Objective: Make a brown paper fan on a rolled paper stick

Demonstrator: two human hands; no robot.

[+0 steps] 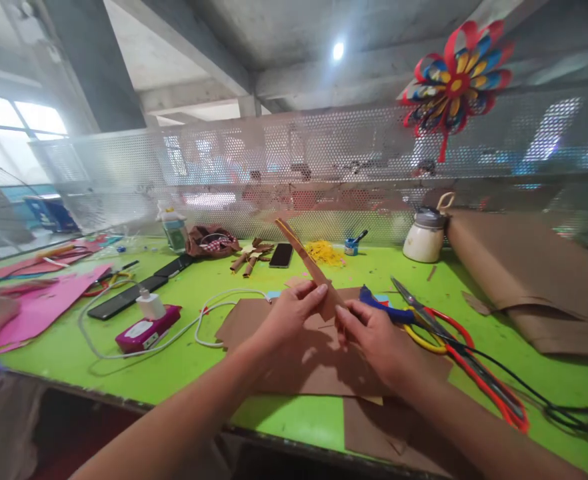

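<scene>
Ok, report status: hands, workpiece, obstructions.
Left hand and right hand gripping brown paper strip. Strip tilted, raised over brown paper sheets. Scissors lying to the right of right hand; nothing visibly blocking the strip.

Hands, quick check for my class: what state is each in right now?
Left hand: closed, holding the brown strip partway along.
Right hand: closed, holding the strip's lower end.

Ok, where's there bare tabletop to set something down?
Bare green shows left of the left forearm, in front of the phone, and between the white jar and scissors, barring a small scrap. It's crowded beneath the hands, with brown sheets, and around the scissors' handles.
</scene>
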